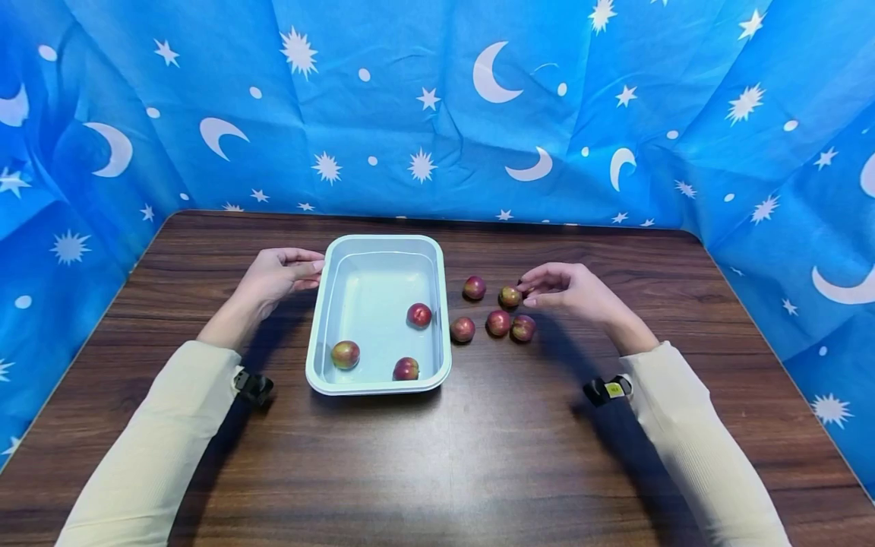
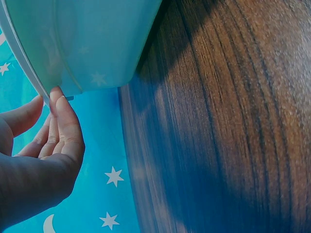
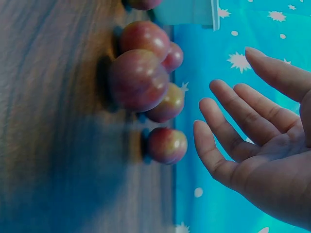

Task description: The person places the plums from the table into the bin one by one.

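A white plastic tray (image 1: 379, 390) stands on the table with three plums inside: one at the lower left (image 1: 345, 355), one at the right (image 1: 419, 315) and one near the front wall (image 1: 406, 369). My left hand (image 1: 279, 275) pinches its left rim; the left wrist view shows thumb and fingertips on either side of that rim (image 2: 30, 68). To the right of the tray lie several loose plums (image 1: 498, 324). Over their right side hovers my right hand (image 1: 570, 292), palm empty and fingers spread in the right wrist view, fingertips close to a plum (image 3: 166, 145).
The dark wood-grain table (image 1: 451, 479) has its far edge against a blue cloth (image 1: 383, 114) printed with moons and stars, which also hangs along both sides. A black wrist strap (image 1: 254, 387) sits at the left cuff, another strap (image 1: 605, 390) at the right.
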The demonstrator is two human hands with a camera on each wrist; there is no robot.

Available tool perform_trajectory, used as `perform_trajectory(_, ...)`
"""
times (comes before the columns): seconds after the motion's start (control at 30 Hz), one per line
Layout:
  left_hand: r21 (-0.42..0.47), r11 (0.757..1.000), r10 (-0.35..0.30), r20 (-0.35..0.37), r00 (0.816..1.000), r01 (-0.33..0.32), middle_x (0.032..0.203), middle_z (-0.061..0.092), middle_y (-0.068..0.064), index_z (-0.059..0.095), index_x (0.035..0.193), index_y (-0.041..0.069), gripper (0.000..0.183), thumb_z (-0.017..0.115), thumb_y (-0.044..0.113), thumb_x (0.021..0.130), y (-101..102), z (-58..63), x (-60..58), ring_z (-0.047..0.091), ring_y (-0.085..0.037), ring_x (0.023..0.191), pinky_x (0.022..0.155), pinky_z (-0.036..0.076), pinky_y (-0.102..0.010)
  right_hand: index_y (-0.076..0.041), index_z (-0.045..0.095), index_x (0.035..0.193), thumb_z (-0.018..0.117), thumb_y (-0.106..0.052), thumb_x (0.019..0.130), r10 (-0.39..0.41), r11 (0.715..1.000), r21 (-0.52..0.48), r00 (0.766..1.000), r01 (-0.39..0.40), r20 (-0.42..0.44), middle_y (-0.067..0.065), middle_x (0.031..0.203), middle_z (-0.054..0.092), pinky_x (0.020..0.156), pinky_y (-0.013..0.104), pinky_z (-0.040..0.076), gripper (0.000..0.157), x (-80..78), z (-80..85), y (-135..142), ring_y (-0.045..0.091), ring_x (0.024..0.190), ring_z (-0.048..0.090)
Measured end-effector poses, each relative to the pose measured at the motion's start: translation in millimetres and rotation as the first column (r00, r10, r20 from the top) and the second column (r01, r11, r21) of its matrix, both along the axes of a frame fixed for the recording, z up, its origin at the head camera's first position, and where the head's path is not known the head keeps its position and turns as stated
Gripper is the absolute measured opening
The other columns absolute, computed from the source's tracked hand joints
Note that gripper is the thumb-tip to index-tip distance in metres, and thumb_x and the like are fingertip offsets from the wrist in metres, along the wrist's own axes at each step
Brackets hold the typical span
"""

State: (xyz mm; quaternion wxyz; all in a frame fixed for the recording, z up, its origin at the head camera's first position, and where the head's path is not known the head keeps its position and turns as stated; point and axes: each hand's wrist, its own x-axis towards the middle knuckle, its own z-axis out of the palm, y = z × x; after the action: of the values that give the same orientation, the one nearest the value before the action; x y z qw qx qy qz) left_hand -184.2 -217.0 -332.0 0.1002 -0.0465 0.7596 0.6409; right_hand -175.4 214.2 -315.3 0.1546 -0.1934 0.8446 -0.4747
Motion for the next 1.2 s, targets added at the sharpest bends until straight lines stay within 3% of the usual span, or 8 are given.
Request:
perform_trajectory(0.53, 0.001, 1.000, 0.001, -0.001, 1.000, -0.001, 0.079, 0.062, 0.003, 0.048, 0.116, -0.014, 0.034, 0.057, 0.006, 0.090, 1, -0.6, 0.6, 0.061, -0.006, 0.068, 0.074, 0.055, -0.026, 0.012, 0.052, 0.114, 0.062, 0.001, 0.085, 0.012, 0.997, -0.080, 0.996, -0.005, 0.087, 0.030, 0.108, 0.056, 0.076, 0.025, 0.054, 0.032, 2.9, -31.0, 13, 0.013, 0.086, 0.063)
perform_trajectory(0.77, 0.000, 1.000, -0.008, -0.001, 1.000, 0.008, 0.079, 0.062, 0.003, 0.048, 0.117, -0.014, 0.035, 0.057, 0.007, 0.090, 1, -0.3, 1.0, 0.061, -0.006, 0.068, 0.074, 0.055, -0.025, 0.013, 0.053, 0.113, 0.062, 0.003, 0.083, -0.003, 0.996, -0.085, 0.995, 0.011, 0.097, 0.028, 0.108, 0.058, 0.074, 0.023, 0.053, 0.033, 2.5, -41.3, 14, 0.012, 0.086, 0.062)
perform_trajectory(1.2, 0.026, 1.000, 0.003, -0.002, 1.000, -0.003, 0.079, 0.063, 0.002, 0.049, 0.114, -0.013, 0.032, 0.058, 0.006, 0.090, 0, -0.8, -0.4, 0.062, -0.007, 0.068, 0.074, 0.055, -0.026, 0.011, 0.054, 0.113, 0.063, -0.001, 0.084, -0.017, 0.999, -0.038, 0.990, 0.022, 0.140, 0.024, 0.107, 0.059, 0.075, 0.023, 0.052, 0.033, 4.4, -44.0, 11, 0.028, 0.096, 0.058)
